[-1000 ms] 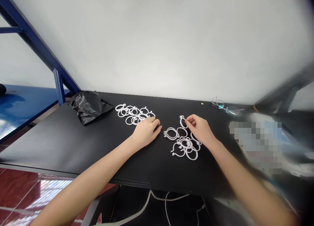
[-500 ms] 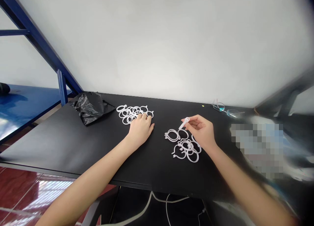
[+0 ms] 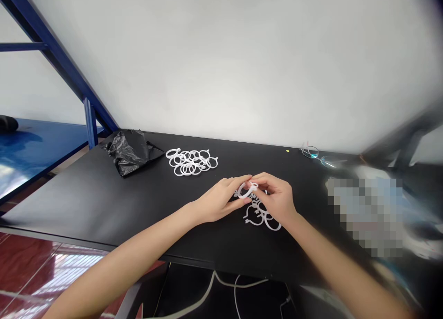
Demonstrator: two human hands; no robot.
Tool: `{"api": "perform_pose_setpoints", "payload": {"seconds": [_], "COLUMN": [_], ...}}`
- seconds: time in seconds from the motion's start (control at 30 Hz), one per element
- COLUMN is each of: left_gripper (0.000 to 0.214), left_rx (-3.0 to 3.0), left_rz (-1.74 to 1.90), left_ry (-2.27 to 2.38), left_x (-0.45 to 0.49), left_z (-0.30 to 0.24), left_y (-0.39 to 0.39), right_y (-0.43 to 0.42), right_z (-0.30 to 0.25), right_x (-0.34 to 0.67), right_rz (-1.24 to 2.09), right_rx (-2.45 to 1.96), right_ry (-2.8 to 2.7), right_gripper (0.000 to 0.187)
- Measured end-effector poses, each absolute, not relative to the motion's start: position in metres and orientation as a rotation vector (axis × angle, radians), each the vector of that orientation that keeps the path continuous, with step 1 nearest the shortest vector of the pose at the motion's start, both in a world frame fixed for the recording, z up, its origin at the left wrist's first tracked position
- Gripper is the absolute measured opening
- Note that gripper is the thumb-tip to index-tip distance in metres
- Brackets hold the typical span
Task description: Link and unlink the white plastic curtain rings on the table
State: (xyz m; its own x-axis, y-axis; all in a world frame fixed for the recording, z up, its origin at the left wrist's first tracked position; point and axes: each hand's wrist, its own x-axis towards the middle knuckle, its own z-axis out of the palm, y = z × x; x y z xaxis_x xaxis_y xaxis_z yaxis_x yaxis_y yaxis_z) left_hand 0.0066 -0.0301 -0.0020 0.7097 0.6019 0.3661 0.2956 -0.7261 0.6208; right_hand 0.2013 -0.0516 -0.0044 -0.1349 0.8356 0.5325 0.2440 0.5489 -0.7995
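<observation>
Both hands meet above the middle of a black table (image 3: pixel 69 194) and pinch one white plastic ring (image 3: pixel 248 189) between them. My left hand (image 3: pixel 221 199) grips its left side with thumb and fingertips. My right hand (image 3: pixel 275 196) grips its right side. Just under and behind the hands lies a small pile of white rings (image 3: pixel 263 215), partly hidden by my right hand. A second, larger pile of white rings (image 3: pixel 190 162) lies further back to the left, apart from both hands.
A crumpled black plastic bag (image 3: pixel 128 150) sits at the back left of the table. A pair of glasses (image 3: pixel 316 155) lies at the back right by the wall. Blue metal frame (image 3: pixel 69 79) stands at the left. Cables (image 3: pixel 224 286) hang under the table's front edge.
My left hand left the far pile and came right to the ring. My right hand lifted a ring off the near pile and brought it to the left hand.
</observation>
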Motion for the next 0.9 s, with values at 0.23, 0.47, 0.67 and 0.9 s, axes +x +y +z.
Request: {"api": "perform_pose_setpoints", "payload": {"seconds": [0.23, 0.47, 0.67, 0.9], "left_gripper": [0.047, 0.036, 0.03, 0.028], "left_rx": [2.084, 2.065, 2.126, 2.173], "left_rz": [0.796, 0.834, 0.815, 0.792], "left_ry": [0.569, 0.773, 0.843, 0.83], "left_x": [0.0055, 0.0067, 0.0054, 0.0048], "left_z": [0.0025, 0.0009, 0.0013, 0.0027], "left_y": [-0.0282, -0.0263, -0.0235, -0.0251], "right_y": [-0.0522, -0.055, -0.0547, -0.0535], "right_z": [-0.0005, 0.0021, 0.0018, 0.0006], "right_x": [0.1989, 0.2031, 0.2021, 0.2022], "right_rz": [0.519, 0.664, 0.59, 0.634], "right_rx": [-0.952, -0.941, -0.937, -0.926], "right_ry": [-1.739, -1.714, -1.734, -1.724], "right_gripper": [0.007, 0.018, 0.01, 0.008]}}
